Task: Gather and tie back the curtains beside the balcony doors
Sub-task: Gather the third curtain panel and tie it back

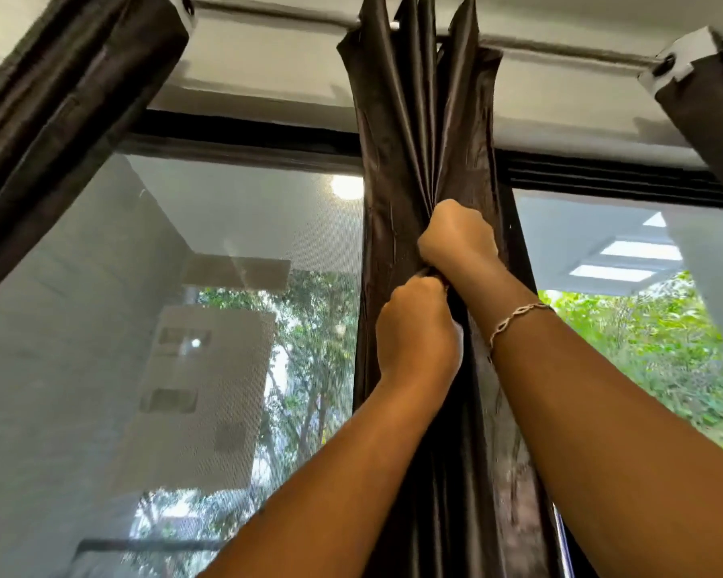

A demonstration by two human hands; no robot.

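Balcony doors (209, 327) fill the background, trees (643, 340) beyond the glass, and the dark centre curtain (418, 131) hangs bunched from the rod (560, 47) between the panes. Right hand (458, 237) up top, grip clenched on the folds. Left hand (418, 331) just below, grip pinching the same bundle. A bracelet (514, 319) circles the right wrist.
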